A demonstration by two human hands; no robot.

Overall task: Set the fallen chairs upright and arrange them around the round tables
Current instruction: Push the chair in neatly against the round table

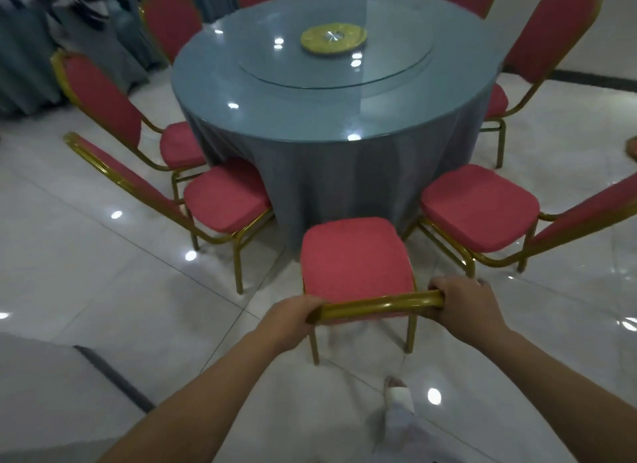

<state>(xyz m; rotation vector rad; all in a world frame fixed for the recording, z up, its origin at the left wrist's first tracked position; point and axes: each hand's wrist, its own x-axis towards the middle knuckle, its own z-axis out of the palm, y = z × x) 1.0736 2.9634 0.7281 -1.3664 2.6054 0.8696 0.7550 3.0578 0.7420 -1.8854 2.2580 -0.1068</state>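
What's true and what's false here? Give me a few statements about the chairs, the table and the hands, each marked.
1. Both the left hand and the right hand grip the back rail of the near chair. True.
2. The near chair lies on its side. False: it stands upright on its legs.
3. The round table has a bare wooden top. False: a grey-blue cloth covers it.
4. Other red chairs stand around the table. True.
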